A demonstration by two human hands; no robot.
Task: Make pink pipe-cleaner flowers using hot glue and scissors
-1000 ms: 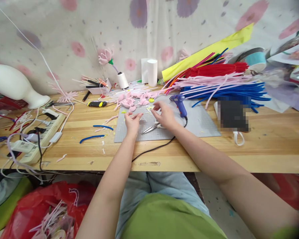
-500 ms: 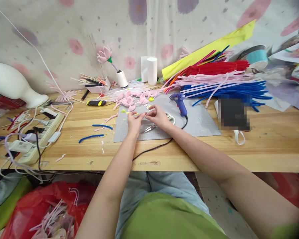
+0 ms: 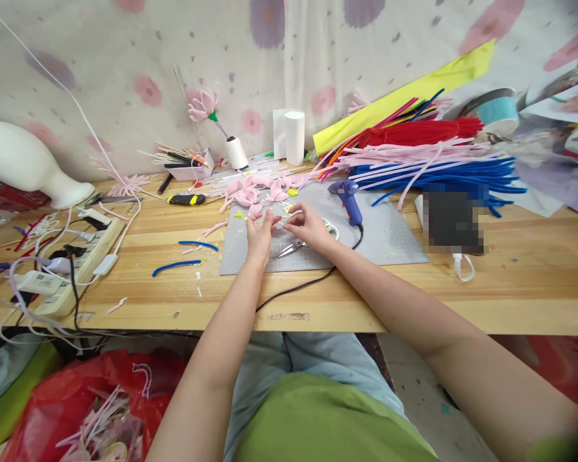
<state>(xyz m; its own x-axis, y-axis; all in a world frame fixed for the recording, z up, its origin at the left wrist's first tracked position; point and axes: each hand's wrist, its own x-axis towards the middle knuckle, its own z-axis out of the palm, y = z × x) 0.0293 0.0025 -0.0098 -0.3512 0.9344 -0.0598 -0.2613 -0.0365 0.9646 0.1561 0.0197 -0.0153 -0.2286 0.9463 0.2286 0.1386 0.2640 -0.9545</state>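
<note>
Both forearms reach toward 12 o'clock over the tabletop [image 3: 414, 295]. The left hand [image 3: 259, 232] and right hand [image 3: 309, 226] pinch a thin yellow strip [image 3: 275, 219] between fingertips, above the mat [image 3: 390, 237]. Scissors [image 3: 293, 247] lie just below them.

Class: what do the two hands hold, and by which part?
Left hand and right hand pinch a thin yellow strand by its ends.

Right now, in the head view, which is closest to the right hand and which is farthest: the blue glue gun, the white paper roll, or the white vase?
From the right hand:
1. Blue glue gun, just to its right on the grey mat.
2. White paper roll, behind it by the wall.
3. White vase, far left.
</note>
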